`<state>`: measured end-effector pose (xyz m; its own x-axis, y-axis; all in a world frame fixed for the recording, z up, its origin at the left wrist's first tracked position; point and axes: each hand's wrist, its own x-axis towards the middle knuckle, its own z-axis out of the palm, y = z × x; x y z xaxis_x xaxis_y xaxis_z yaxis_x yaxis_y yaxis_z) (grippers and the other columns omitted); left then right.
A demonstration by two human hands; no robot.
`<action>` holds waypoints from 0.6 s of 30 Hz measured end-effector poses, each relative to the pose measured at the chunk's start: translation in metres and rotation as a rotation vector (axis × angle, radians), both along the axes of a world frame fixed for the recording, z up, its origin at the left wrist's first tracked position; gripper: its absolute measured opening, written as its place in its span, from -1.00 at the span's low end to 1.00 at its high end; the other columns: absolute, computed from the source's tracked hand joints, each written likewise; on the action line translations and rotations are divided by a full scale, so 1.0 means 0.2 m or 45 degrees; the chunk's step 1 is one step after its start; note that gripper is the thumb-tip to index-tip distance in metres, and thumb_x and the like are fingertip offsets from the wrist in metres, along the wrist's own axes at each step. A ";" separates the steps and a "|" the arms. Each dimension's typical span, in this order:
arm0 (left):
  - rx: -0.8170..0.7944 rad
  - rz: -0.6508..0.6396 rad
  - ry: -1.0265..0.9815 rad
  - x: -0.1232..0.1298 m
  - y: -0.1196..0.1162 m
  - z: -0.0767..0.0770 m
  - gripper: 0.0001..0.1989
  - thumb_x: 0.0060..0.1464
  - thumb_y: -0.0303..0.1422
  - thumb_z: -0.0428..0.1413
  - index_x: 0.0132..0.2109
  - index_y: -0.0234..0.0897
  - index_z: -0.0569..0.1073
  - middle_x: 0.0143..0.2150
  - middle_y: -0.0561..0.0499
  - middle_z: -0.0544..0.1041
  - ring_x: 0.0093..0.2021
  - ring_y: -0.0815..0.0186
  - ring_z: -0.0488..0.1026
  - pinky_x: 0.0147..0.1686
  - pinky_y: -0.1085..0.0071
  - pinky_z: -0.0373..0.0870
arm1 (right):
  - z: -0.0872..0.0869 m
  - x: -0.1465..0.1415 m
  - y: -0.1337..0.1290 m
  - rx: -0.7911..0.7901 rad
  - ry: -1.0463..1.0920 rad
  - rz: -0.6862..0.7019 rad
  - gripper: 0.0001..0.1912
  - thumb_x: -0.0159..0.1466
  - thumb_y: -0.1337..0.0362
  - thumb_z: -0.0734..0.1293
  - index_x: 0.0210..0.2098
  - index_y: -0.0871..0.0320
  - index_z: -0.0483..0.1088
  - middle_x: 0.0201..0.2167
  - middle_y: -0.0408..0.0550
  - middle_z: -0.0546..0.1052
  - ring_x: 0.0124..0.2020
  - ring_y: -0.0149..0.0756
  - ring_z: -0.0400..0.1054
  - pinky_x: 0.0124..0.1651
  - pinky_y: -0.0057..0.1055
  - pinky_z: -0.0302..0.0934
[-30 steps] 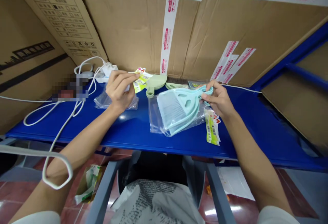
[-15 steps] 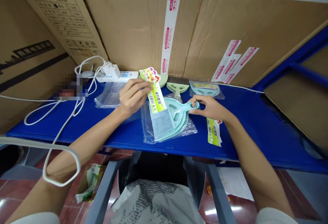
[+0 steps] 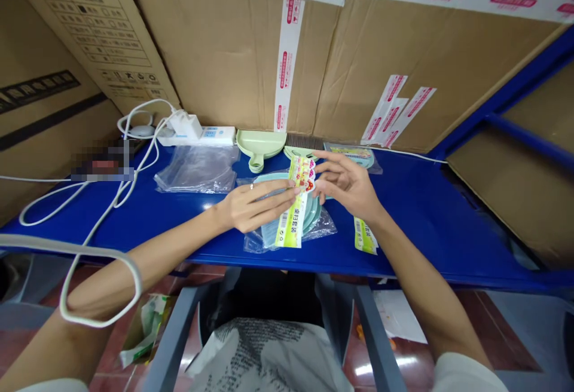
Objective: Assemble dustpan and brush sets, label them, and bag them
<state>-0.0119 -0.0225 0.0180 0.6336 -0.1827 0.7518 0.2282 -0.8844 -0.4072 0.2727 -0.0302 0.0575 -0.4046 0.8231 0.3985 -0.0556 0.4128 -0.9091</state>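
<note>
My left hand pinches a yellow-and-white printed label card with red mushroom shapes at its top. Close against the card's upper right edge is my right hand, fingers apart and partly bent; whether its thumb touches the card is unclear. Below both hands, a light blue dustpan and a brush with pale blue bristles lie on a clear plastic bag, partly hidden by the card and hands. Another label card lies under my right wrist.
Behind are a green dustpan, a green brush and a bagged light blue set. Clear plastic bags lie left, before a white power strip with looping cables. Cardboard backs the blue table.
My right hand has left the dustpan's handle and risen beside the label card. The left hand has brought the card right and lower, over the dustpan. The view has shifted slightly.
</note>
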 end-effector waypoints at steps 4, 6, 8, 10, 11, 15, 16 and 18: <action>-0.007 0.004 0.067 0.02 -0.01 0.01 -0.69 0.37 -0.58 0.18 0.18 -0.32 0.62 0.31 -0.20 0.62 0.41 0.04 0.49 0.19 0.22 0.72 | -0.03 -0.01 -0.01 0.035 0.008 -0.107 -0.55 0.24 0.10 0.65 0.11 -0.07 0.66 -0.30 -0.16 0.63 -0.43 -0.25 0.60 -0.47 -0.32 0.55; 0.002 0.034 0.083 0.02 -0.01 0.03 -0.69 0.38 -0.59 0.17 0.19 -0.34 0.61 0.28 -0.22 0.63 0.40 0.03 0.50 0.18 0.19 0.72 | -0.04 -0.01 -0.01 0.036 0.003 -0.131 -0.58 0.27 0.10 0.63 0.10 -0.07 0.67 -0.34 -0.16 0.65 -0.44 -0.25 0.60 -0.42 -0.29 0.57; 0.030 0.071 0.095 0.02 -0.02 0.04 -0.69 0.39 -0.60 0.16 0.19 -0.37 0.60 0.27 -0.24 0.64 0.40 0.00 0.49 0.18 0.16 0.72 | -0.04 -0.01 -0.01 0.051 0.000 -0.140 -0.62 0.28 0.11 0.63 0.08 -0.05 0.68 -0.35 -0.16 0.67 -0.47 -0.26 0.58 -0.36 -0.26 0.59; 0.048 0.096 0.099 0.03 -0.02 0.04 -0.69 0.39 -0.60 0.16 0.20 -0.39 0.59 0.27 -0.26 0.64 0.41 0.00 0.48 0.20 0.17 0.72 | -0.03 -0.01 -0.01 0.072 0.005 -0.157 -0.67 0.28 0.11 0.63 0.01 -0.01 0.70 -0.35 -0.14 0.68 -0.48 -0.28 0.57 -0.34 -0.25 0.59; 0.041 0.104 0.100 0.03 -0.01 0.04 -0.69 0.39 -0.60 0.16 0.21 -0.39 0.58 0.27 -0.26 0.63 0.41 0.01 0.47 0.21 0.18 0.71 | -0.03 -0.01 -0.01 0.080 0.008 -0.169 -0.68 0.27 0.11 0.63 0.00 -0.01 0.71 -0.35 -0.14 0.68 -0.47 -0.28 0.57 -0.32 -0.25 0.59; -0.009 0.098 0.093 0.02 0.00 0.02 -0.63 0.39 -0.60 0.16 0.27 -0.33 0.55 0.33 -0.22 0.60 0.44 0.03 0.44 0.23 0.14 0.70 | -0.04 -0.01 -0.02 0.099 0.001 -0.196 -0.58 0.30 0.14 0.61 0.15 -0.11 0.67 -0.31 -0.18 0.66 -0.39 -0.27 0.60 -0.24 -0.25 0.60; -0.002 0.104 0.089 0.02 0.00 0.02 -0.63 0.40 -0.60 0.15 0.26 -0.31 0.55 0.33 -0.21 0.60 0.45 0.04 0.43 0.23 0.14 0.70 | -0.04 -0.01 -0.02 0.104 -0.001 -0.191 -0.58 0.31 0.15 0.60 0.16 -0.13 0.66 -0.31 -0.19 0.66 -0.37 -0.27 0.61 -0.22 -0.24 0.60; 0.022 0.139 0.097 0.02 0.00 0.02 -0.65 0.40 -0.61 0.13 0.24 -0.30 0.55 0.31 -0.19 0.62 0.44 0.05 0.44 0.21 0.15 0.71 | -0.06 -0.02 -0.02 0.106 -0.006 -0.174 -0.64 0.34 0.16 0.58 0.12 -0.14 0.68 -0.31 -0.19 0.67 -0.37 -0.27 0.62 -0.21 -0.24 0.59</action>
